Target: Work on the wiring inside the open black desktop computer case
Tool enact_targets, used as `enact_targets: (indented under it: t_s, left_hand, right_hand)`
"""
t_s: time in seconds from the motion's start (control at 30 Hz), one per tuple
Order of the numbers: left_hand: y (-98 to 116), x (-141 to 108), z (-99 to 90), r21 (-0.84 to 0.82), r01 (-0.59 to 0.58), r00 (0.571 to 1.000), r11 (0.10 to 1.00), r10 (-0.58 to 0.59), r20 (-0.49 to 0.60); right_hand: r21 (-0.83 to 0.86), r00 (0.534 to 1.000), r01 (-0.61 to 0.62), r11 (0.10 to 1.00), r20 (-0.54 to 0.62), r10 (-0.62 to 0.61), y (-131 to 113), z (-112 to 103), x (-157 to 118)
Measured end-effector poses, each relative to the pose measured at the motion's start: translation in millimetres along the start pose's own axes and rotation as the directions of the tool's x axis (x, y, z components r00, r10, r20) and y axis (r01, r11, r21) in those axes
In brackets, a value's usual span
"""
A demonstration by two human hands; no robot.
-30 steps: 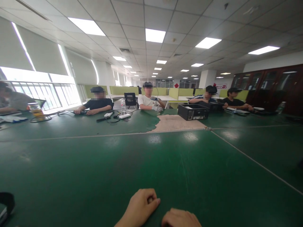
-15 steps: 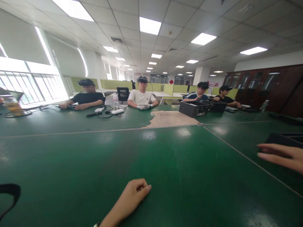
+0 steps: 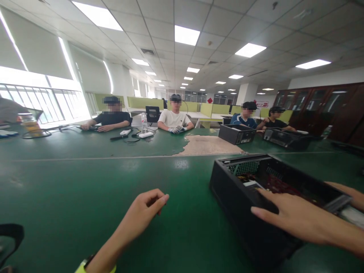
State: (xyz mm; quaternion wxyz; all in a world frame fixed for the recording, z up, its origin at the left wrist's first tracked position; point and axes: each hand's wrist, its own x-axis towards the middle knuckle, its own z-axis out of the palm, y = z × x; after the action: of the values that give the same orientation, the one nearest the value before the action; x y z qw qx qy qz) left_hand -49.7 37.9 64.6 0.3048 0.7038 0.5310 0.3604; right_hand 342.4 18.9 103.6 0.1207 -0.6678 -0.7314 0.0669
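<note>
My left hand (image 3: 146, 212) is raised a little over the green tabletop, thumb and fingers curled together, and I see nothing in it. A wristband shows below it, with a yellow edge. To its right, apart from it, sits an open black computer case (image 3: 236, 216) with boards and a silver part inside. Another person's hand (image 3: 295, 216) reaches in from the right edge and grips the case's near wall. A second hand (image 3: 347, 193), also from the right, is at the far side and partly hidden. My right hand is out of view.
Across the green table (image 3: 85, 189) sit several people. Two more computer cases (image 3: 237, 134) stand before those at right. A bottle (image 3: 144, 123), cables and white adapters (image 3: 146, 134) lie ahead. A jar (image 3: 31, 125) stands far left. A black strap (image 3: 15, 231) is at lower left.
The computer case has slid in from the right, with the other person's hand on it. My left hand has moved slightly up and left. The view has shifted a little.
</note>
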Motion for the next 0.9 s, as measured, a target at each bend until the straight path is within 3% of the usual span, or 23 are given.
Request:
enact_targets:
  t_s: [0.07,0.1,0.17,0.2,0.27,0.33,0.4,0.47,0.57,0.6,0.63,0.7,0.77,0.9]
  left_hand:
    - [27,11,-17.5,0.056,-0.080,0.996,0.995,0.082,-0.022]
    - [43,18,-25.2,0.105,-0.129,0.991,0.986,0.133,-0.033]
    - [74,37,-33.6,0.239,-0.224,0.972,0.945,0.235,-0.018]
    - [88,48,-32.4,0.316,-0.274,0.960,0.908,0.280,0.028]
    - [111,68,-17.1,0.471,-0.378,0.925,0.798,0.306,0.224]
    - [125,83,13.6,0.596,-0.460,0.867,0.658,0.187,0.463]
    - [131,94,50.4,0.653,-0.510,0.790,0.560,0.005,0.613]
    - [132,98,81.2,0.646,-0.539,0.709,0.541,-0.123,0.695]
    - [127,93,98.8,0.568,-0.599,0.571,0.565,-0.195,0.797]
    - [124,88,96.7,0.563,-0.614,0.564,0.554,-0.191,0.803]
    - [120,83,91.8,0.570,-0.623,0.586,0.536,-0.162,0.794]
    - [110,70,77.0,0.601,-0.622,0.666,0.502,-0.065,0.743]
    - [101,57,60.7,0.606,-0.596,0.716,0.526,0.008,0.698]
    - [89,39,34.1,0.573,-0.474,0.722,0.668,-0.076,0.687]
  right_hand:
    - [0.360,0.968,0.018,0.933,0.229,-0.107,-39,-1,1]
    - [0.501,0.946,-0.006,0.865,0.283,-0.157,-52,0,7]
    - [0.559,0.947,0.037,0.828,0.244,-0.207,-72,7,26]
    - [0.457,0.951,0.123,0.881,0.201,-0.237,-79,13,38]
    - [0.077,0.931,0.297,0.952,0.196,-0.307,-91,26,62]
    - [-0.229,0.911,0.365,0.902,0.287,-0.296,-99,40,81]
    - [-0.340,0.894,0.376,0.862,0.377,-0.242,-100,50,90]
    - [-0.358,0.867,0.392,0.848,0.451,-0.211,-92,56,91]
    - [-0.382,0.830,0.410,0.828,0.533,-0.165,-68,58,90]
    - [-0.394,0.823,0.410,0.823,0.548,-0.148,-61,57,89]
    - [-0.409,0.820,0.408,0.816,0.557,-0.131,-56,57,90]
    - [-0.437,0.818,0.411,0.800,0.564,-0.113,-54,57,91]
    - [-0.444,0.833,0.428,0.787,0.533,-0.152,-65,60,93]
    - [-0.375,0.843,0.507,0.776,0.403,-0.356,-107,79,98]
